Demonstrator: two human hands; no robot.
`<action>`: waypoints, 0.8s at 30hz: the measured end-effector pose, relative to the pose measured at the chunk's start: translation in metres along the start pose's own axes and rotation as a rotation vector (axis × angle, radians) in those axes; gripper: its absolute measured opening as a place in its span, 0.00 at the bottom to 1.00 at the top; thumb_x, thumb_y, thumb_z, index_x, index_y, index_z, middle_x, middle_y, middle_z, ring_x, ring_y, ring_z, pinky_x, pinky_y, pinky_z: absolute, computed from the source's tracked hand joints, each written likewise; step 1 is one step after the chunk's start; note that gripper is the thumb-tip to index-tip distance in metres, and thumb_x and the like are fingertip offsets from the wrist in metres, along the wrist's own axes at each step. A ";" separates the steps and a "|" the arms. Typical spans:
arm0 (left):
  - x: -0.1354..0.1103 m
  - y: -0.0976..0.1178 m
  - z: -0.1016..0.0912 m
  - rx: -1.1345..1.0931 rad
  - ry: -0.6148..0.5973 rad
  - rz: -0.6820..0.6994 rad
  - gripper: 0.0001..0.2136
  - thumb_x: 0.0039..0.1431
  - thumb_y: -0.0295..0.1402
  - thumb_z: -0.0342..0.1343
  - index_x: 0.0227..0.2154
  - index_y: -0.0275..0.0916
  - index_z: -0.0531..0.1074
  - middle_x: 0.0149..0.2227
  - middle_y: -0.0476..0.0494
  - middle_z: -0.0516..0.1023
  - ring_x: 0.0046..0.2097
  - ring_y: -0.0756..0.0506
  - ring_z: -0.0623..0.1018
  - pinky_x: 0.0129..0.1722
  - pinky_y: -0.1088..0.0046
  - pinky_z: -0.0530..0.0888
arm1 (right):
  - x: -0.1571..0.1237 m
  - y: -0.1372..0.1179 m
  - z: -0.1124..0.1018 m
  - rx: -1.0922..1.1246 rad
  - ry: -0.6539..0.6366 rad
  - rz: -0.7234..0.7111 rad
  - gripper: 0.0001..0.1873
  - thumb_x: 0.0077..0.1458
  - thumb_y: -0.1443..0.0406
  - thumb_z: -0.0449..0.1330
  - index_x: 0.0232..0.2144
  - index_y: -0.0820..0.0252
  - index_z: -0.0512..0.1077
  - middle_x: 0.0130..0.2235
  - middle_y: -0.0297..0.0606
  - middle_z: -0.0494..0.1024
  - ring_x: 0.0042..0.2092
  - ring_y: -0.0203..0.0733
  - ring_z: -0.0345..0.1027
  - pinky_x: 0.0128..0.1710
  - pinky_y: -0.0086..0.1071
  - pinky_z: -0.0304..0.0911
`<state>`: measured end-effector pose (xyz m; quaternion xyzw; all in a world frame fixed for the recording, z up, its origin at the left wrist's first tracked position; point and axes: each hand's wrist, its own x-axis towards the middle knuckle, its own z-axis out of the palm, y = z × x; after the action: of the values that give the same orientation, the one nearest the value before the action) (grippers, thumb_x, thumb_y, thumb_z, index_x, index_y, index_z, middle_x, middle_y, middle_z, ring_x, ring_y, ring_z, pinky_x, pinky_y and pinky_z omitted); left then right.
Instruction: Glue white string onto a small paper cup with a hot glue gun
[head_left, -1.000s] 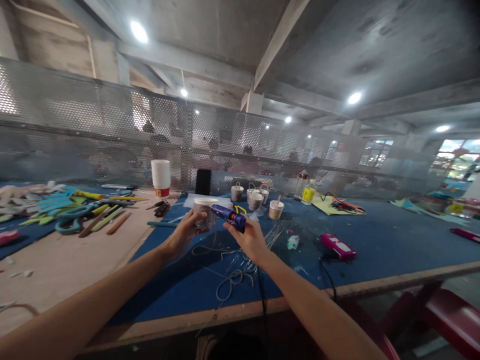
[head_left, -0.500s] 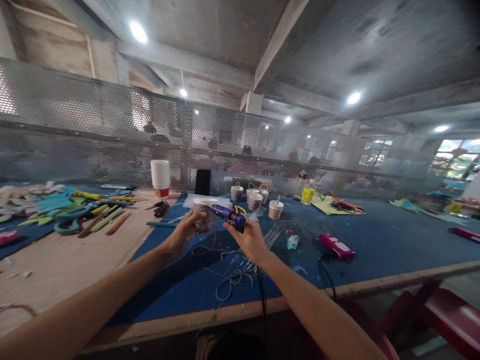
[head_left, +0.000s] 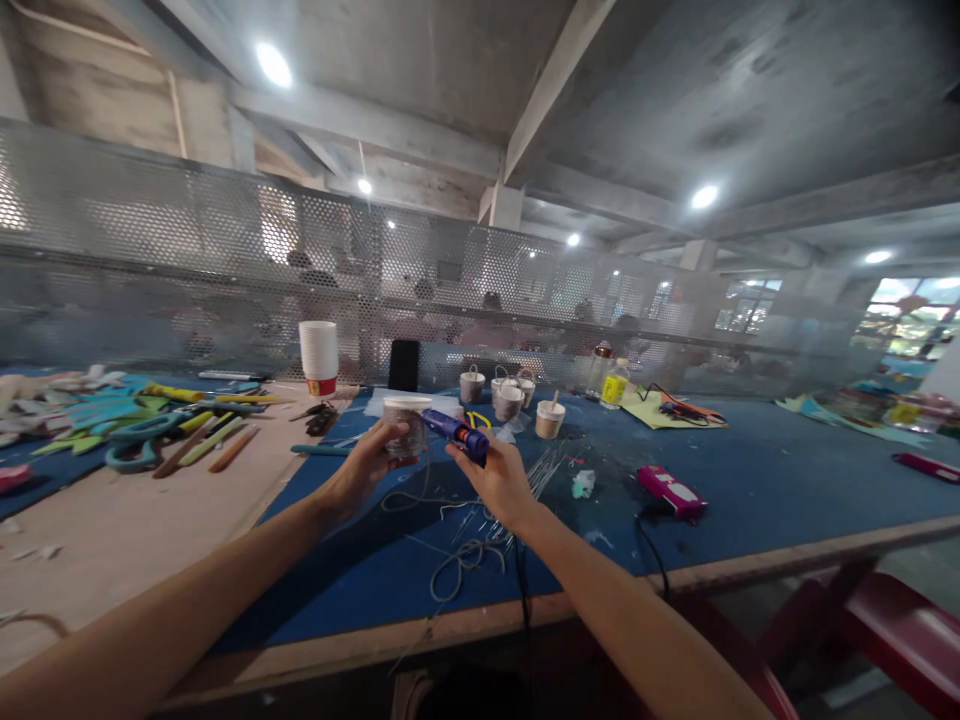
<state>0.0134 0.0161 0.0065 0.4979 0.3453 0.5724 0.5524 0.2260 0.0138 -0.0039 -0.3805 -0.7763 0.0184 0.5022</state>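
My left hand (head_left: 367, 467) is closed round a small rope-wrapped paper cup (head_left: 405, 425), held upright above the blue table mat (head_left: 750, 480). My right hand (head_left: 501, 483) grips a blue glue gun (head_left: 459, 434) whose nozzle points left and touches the cup's side near the rim. The gun's black cord (head_left: 523, 600) runs down over the table edge. Loose grey cord (head_left: 461, 558) and thin wires lie on the mat under my hands.
Several finished small cups (head_left: 510, 397) with handles stand behind my hands, beside a stack of white cups (head_left: 319, 356), a dark phone (head_left: 403, 364) and a yellow bottle (head_left: 614, 385). A pink glue gun (head_left: 670, 491) lies to the right. Coloured tools and foam pieces (head_left: 135, 420) cover the left. A perforated metal screen (head_left: 187, 270) backs the table.
Both hands hold the cup and glue gun in almost the same pose; the view has shifted slightly, nothing else has moved.
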 end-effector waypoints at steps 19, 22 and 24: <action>-0.002 0.002 0.005 0.007 0.039 0.006 0.16 0.54 0.40 0.61 0.45 0.41 0.76 0.44 0.41 0.82 0.45 0.38 0.79 0.46 0.60 0.74 | -0.002 -0.004 -0.003 0.033 -0.013 -0.029 0.17 0.61 0.50 0.60 0.40 0.56 0.76 0.33 0.36 0.82 0.34 0.42 0.76 0.35 0.28 0.65; -0.003 0.003 0.006 0.001 0.040 0.012 0.16 0.54 0.40 0.61 0.45 0.41 0.76 0.44 0.41 0.82 0.45 0.38 0.79 0.45 0.60 0.74 | -0.003 -0.003 -0.003 0.021 -0.025 -0.019 0.18 0.61 0.49 0.59 0.38 0.57 0.75 0.31 0.35 0.81 0.32 0.41 0.75 0.34 0.28 0.64; -0.003 0.002 0.005 0.001 0.038 0.013 0.16 0.53 0.40 0.61 0.45 0.42 0.76 0.44 0.41 0.82 0.45 0.38 0.79 0.45 0.59 0.74 | -0.003 -0.003 -0.003 0.015 -0.023 -0.022 0.18 0.61 0.49 0.59 0.37 0.57 0.75 0.30 0.35 0.80 0.31 0.41 0.74 0.33 0.28 0.64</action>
<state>0.0175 0.0117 0.0096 0.4895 0.3529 0.5853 0.5416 0.2277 0.0087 -0.0034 -0.3681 -0.7860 0.0234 0.4961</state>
